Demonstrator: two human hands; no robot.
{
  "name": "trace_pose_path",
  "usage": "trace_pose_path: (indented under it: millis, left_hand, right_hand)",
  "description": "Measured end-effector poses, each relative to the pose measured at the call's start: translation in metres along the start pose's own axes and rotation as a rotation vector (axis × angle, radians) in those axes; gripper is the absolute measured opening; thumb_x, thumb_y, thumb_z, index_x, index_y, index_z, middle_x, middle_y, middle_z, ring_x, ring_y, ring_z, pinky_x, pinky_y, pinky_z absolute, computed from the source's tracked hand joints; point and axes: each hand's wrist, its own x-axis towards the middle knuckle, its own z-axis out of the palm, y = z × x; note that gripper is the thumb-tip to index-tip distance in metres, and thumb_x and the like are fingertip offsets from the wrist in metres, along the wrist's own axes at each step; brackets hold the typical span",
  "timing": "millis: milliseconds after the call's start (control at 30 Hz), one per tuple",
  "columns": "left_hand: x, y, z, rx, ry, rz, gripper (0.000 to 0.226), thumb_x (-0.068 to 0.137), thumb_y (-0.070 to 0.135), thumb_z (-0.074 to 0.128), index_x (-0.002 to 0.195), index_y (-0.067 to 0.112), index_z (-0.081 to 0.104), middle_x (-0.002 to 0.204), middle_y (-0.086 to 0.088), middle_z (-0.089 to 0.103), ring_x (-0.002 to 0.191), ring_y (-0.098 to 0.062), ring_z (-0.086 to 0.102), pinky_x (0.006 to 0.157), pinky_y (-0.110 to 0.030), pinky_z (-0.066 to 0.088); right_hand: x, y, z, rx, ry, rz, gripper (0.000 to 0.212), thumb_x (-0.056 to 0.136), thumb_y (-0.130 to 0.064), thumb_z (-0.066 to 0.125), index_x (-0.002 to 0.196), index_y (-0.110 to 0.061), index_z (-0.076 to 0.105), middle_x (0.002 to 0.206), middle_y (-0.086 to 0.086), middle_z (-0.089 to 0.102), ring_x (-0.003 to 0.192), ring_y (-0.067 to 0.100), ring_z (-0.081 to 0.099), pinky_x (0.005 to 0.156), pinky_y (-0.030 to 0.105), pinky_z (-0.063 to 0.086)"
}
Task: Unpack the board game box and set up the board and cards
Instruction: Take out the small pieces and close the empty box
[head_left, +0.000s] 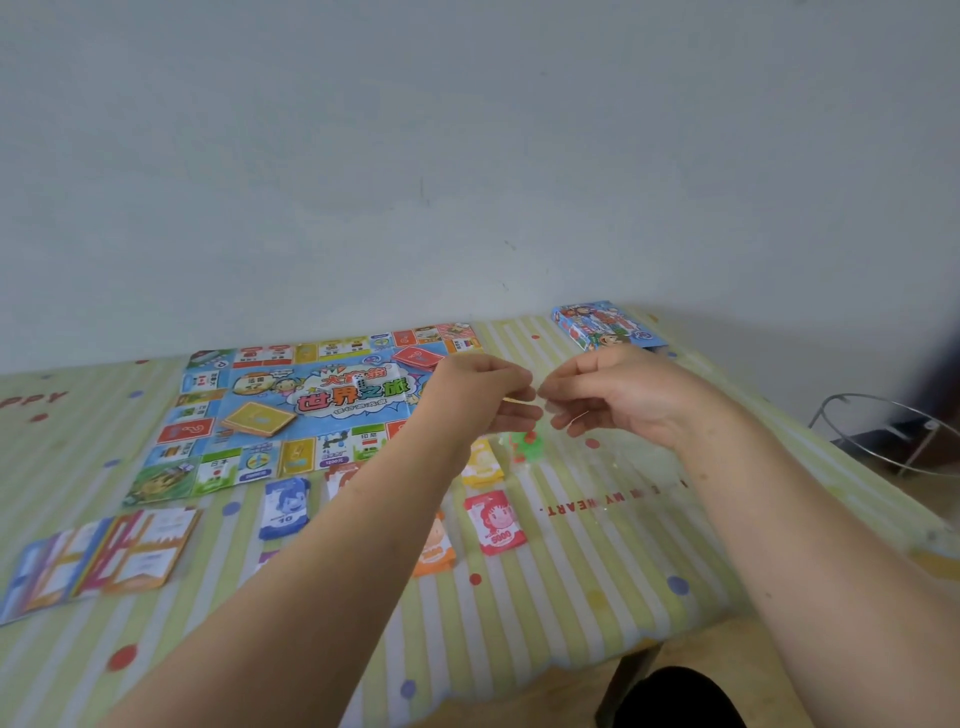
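Board (337, 410) unfolded flat at the far edge of the table (571, 597), left of centre. Yellow deck (258, 420) and red deck (418, 357) lie on it. Money stacks (496, 522) sit along its near side, box (605, 325) at the far right corner. Left hand (485, 387) and right hand (618, 395) are raised, each pinching a clear bag (524, 441) of green and red bits.

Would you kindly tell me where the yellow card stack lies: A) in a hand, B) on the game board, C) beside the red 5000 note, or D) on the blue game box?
B: the yellow card stack rests flat on the game board, left of its central title art.
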Motion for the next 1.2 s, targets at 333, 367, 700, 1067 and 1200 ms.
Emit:
trace_pose_path:
  millis: [333, 367, 700, 1067, 1200]
  left_hand:
    - [-0.001, -0.006, -0.003, -0.073, 0.008, -0.115, 0.025, 0.085, 0.01, 0.071, 0.104, -0.006, 0.065, 0.079, -0.014, 0.066, 0.066, -0.025, 0.07, 0.065, -0.031, 0.062]
    - [-0.001, -0.007, -0.003, -0.084, 0.011, -0.118, 0.024, 0.085, 0.009, 0.07, 0.103, -0.007, 0.065, 0.078, -0.015, 0.065, 0.064, -0.025, 0.07, 0.063, -0.03, 0.061]
    - [-0.001, -0.007, -0.002, 0.083, 0.015, -0.14, 0.016, 0.09, 0.005, 0.055, 0.094, -0.008, 0.062, 0.08, -0.02, 0.067, 0.059, -0.024, 0.069, 0.051, -0.024, 0.058]
    - [-0.004, 0.002, 0.0, 0.235, 0.011, -0.035, 0.015, 0.084, 0.009, 0.053, 0.071, 0.005, 0.06, 0.059, -0.006, 0.057, 0.047, -0.018, 0.053, 0.05, -0.024, 0.049]
    - [-0.003, 0.003, -0.004, 0.223, 0.033, 0.057, 0.01, 0.084, 0.011, 0.058, 0.076, 0.007, 0.06, 0.065, -0.004, 0.057, 0.051, -0.017, 0.051, 0.054, -0.027, 0.046]
  right_hand:
    - [0.001, 0.003, 0.011, -0.167, -0.028, 0.058, 0.006, 0.066, -0.022, 0.074, 0.07, -0.019, 0.075, 0.075, 0.012, 0.072, 0.075, 0.029, 0.063, 0.073, 0.043, 0.036]
    - [0.002, 0.003, 0.012, -0.16, -0.028, 0.065, 0.006, 0.063, -0.023, 0.075, 0.068, -0.02, 0.075, 0.074, 0.012, 0.072, 0.075, 0.029, 0.062, 0.073, 0.043, 0.035]
    - [0.005, 0.011, 0.014, -0.048, 0.037, 0.074, 0.013, 0.083, -0.008, 0.072, 0.073, -0.009, 0.063, 0.057, 0.003, 0.057, 0.049, 0.015, 0.056, 0.046, 0.024, 0.039]
    - [0.01, 0.01, 0.008, -0.158, 0.403, -0.137, 0.007, 0.073, -0.017, 0.069, 0.069, -0.013, 0.065, 0.071, 0.006, 0.07, 0.074, 0.027, 0.07, 0.07, 0.049, 0.058]
    - [0.007, 0.001, 0.01, -0.122, 0.385, -0.233, 0.011, 0.078, -0.003, 0.066, 0.071, -0.01, 0.06, 0.081, 0.015, 0.073, 0.076, 0.03, 0.072, 0.074, 0.044, 0.061]
